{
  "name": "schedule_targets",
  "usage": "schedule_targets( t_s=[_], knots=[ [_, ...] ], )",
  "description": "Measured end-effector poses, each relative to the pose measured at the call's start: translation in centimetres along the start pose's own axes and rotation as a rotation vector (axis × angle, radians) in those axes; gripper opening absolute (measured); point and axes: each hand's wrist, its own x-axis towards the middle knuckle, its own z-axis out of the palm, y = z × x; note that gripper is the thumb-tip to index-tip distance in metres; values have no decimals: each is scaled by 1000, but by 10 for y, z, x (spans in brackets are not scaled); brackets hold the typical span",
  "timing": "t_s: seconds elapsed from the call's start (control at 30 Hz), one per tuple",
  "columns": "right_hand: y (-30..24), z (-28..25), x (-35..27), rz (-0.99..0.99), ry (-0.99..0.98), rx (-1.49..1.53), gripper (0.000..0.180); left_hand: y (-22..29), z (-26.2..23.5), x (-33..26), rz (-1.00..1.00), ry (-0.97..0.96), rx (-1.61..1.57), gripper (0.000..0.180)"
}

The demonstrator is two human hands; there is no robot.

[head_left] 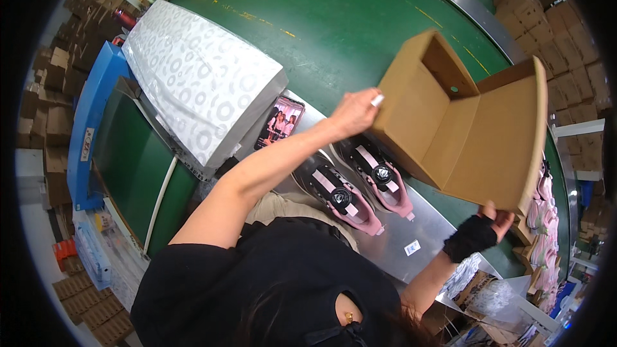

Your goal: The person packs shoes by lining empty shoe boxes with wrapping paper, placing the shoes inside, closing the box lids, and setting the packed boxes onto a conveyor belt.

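An open brown cardboard shoe box (443,122) is tilted between my two hands, its lid swung out to the right. My left hand (352,114) is closed at the box's left edge, with a small white piece at the fingertips. At the lid's near corner, my right hand (490,226), in a black fingerless glove, grips the edge; part of its fingers is hidden. Below the box, a left shoe (337,196) and a right shoe (379,173), black and pink with round black dials, lie side by side on the metal ledge. My left forearm passes above them.
A phone (281,122) with a lit screen leans by a large stack under white patterned wrapping (199,71). On the metal ledge lies a small white label (412,247). The green conveyor belt (308,32) runs beyond. More pink shoes (545,244) are at the right, near crumpled clear plastic (491,295).
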Motion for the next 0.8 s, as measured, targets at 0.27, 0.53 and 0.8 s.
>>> schedule_targets(
  t_s=[0.27,0.53,0.8],
  knots=[
    [49,-93,22,557,-54,412,39,9,5,-14,401,78,584,32],
    [13,-85,-23,998,-344,235,39,-46,-64,-71,338,308,344,38],
    [8,63,-51,-27,-996,-572,40,-160,-239,-154,-489,332,925,62]
  ],
)
